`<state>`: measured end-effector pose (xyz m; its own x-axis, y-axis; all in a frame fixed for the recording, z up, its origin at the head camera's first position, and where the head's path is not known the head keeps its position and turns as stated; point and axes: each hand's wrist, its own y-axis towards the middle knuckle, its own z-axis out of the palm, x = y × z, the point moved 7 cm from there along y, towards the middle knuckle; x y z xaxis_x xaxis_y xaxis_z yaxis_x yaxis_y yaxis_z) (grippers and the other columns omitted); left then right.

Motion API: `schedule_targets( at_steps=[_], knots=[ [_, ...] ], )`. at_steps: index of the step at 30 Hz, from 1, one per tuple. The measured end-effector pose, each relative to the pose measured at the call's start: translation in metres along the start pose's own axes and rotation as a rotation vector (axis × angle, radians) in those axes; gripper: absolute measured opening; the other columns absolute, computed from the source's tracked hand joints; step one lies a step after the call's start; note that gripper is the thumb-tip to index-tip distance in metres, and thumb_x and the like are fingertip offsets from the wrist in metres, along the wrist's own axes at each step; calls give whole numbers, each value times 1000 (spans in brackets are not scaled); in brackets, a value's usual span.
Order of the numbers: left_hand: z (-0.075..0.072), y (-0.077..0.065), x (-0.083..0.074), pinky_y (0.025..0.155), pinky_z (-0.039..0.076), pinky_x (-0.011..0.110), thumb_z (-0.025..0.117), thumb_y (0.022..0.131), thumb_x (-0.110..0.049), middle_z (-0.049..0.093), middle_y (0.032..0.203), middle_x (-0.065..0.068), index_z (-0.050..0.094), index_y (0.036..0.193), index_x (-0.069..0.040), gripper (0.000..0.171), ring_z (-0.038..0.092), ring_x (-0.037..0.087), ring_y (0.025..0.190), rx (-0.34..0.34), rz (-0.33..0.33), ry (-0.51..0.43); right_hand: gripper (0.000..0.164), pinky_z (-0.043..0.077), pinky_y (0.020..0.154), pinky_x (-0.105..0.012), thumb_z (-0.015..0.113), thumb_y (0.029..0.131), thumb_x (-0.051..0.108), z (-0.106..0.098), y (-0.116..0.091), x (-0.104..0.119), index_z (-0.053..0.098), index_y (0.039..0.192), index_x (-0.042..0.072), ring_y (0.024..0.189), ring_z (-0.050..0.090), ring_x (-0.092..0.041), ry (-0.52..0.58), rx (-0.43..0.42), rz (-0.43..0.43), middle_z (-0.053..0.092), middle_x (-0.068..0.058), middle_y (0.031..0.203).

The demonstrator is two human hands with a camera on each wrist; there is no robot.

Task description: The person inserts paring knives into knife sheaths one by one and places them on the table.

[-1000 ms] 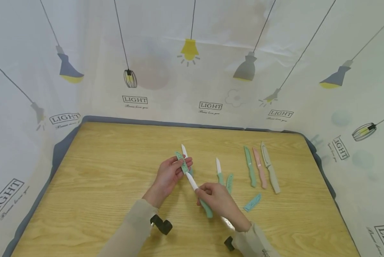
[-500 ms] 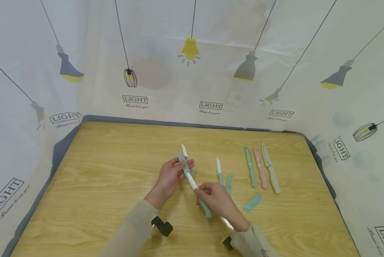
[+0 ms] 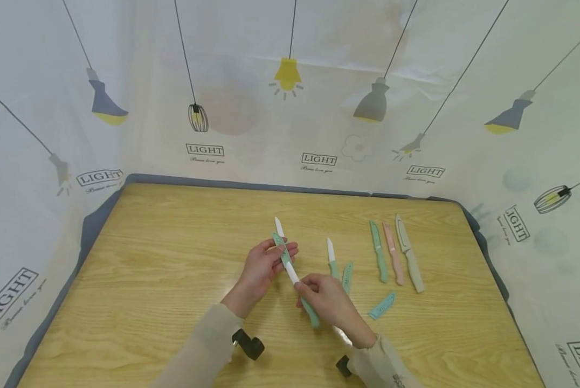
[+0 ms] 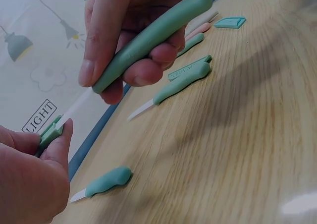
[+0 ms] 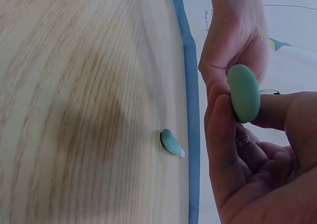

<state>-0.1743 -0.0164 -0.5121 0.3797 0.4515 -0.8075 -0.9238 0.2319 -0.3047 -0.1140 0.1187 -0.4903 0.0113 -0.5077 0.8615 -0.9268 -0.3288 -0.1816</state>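
Note:
My left hand [image 3: 258, 269] pinches a light green blade sheath [image 3: 279, 247] between thumb and fingers over the table's middle. A green-handled paring knife [image 3: 311, 313] is in my right hand [image 3: 331, 299], held near where handle meets blade. Its white blade [image 3: 292, 274] points away from me, tip end inside the sheath, the rest bare between both hands. The left wrist view shows the curved green handle [image 4: 148, 40] in the right fingers and the sheath [image 4: 51, 134] at the left fingertips. Beyond the left hand lies another white-bladed knife [image 3: 278, 225], its teal handle [image 4: 110, 180] partly hidden from the head view.
Right of my hands lie a bare green-handled knife [image 3: 331, 253], a loose green sheath [image 3: 348, 275] and a blue sheath [image 3: 382, 306]. Farther right, green [image 3: 379, 256], pink [image 3: 393, 256] and beige [image 3: 409, 258] sheathed knives lie side by side. A printed curtain [image 3: 251, 161] borders the wooden table.
My left hand and the sheath have shifted slightly right and toward me, along the blade; a little less white blade shows. The right hand and its knife have barely moved.

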Motion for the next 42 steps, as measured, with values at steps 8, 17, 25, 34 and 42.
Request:
schedule_targets(
  at_steps=[8, 17, 25, 34, 42],
  knots=[
    [3, -2, 1, 95, 49, 33, 47, 101, -5, 59, 127, 24, 38, 140, 12, 44, 60, 26, 113, 2, -4, 11, 35, 51, 48, -22, 53, 100, 29, 0, 3, 1, 69, 100, -2, 56, 63, -9, 1, -28, -24, 69, 5, 69],
    [5, -5, 3, 94, 50, 32, 47, 101, -4, 58, 127, 26, 37, 139, 13, 43, 60, 27, 114, 21, 8, 8, 35, 54, 50, -24, 53, 100, 29, 1, 5, 1, 68, 99, -3, 59, 66, -15, 21, -39, -27, 69, 4, 69],
    [8, -5, 5, 95, 50, 32, 47, 101, -5, 58, 127, 25, 37, 139, 13, 43, 59, 28, 115, 41, 11, 23, 37, 54, 50, -25, 52, 100, 30, 0, 8, 1, 67, 101, -4, 59, 66, -13, 18, -52, -28, 69, 2, 70],
    [11, -6, 8, 94, 50, 32, 47, 100, -4, 59, 125, 26, 38, 137, 14, 42, 60, 28, 113, 40, 5, 19, 33, 46, 43, -19, 54, 99, 27, -1, 10, 4, 67, 98, -4, 54, 61, -9, 10, -80, -45, 69, 1, 69],
    [12, -8, 10, 95, 49, 32, 48, 101, -7, 59, 126, 25, 38, 137, 14, 43, 59, 28, 115, 47, 13, 47, 31, 44, 43, -18, 55, 98, 26, -2, 12, 5, 67, 95, -3, 53, 61, -9, 21, -104, -66, 69, 2, 67]
  ],
)
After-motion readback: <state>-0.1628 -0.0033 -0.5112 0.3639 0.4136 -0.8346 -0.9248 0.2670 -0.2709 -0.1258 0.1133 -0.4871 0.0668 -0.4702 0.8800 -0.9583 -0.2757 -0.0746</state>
